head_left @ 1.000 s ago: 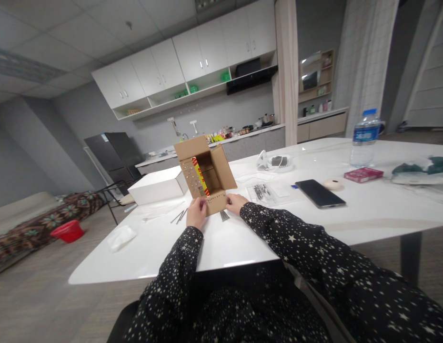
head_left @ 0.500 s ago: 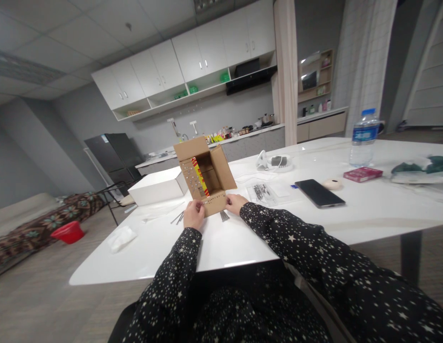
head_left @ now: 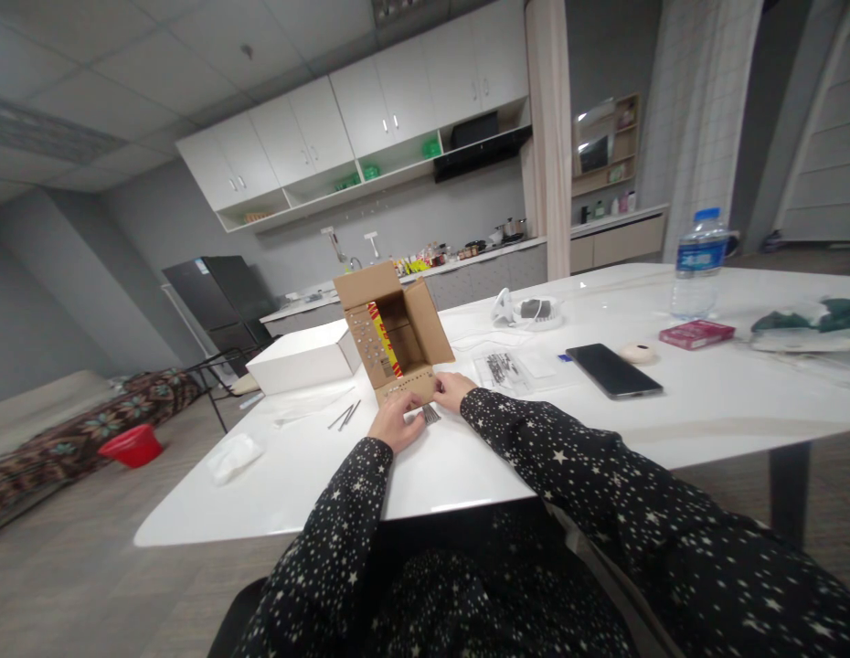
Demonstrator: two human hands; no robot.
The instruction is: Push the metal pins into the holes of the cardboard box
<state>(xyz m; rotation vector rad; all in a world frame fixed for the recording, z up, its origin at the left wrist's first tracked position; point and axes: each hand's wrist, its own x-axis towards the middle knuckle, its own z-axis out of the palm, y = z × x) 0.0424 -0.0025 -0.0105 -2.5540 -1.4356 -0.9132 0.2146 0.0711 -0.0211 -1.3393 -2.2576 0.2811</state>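
I was working at the open cardboard box [head_left: 398, 338] standing on the white worktop [head_left: 603, 420]. My right hand [head_left: 453, 391] pressed on its near flap. My left hand [head_left: 396, 422] reached, fingers loose, for the small pile of nails [head_left: 430, 415] just beside it. Next I needed a careful pinch on one nail.

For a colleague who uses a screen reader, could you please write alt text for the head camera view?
At a white table, a person's left hand reaches to a small bunch of nails lying before an open cardboard box, while the right hand rests at the box's front flap. A phone and water bottle sit further right.
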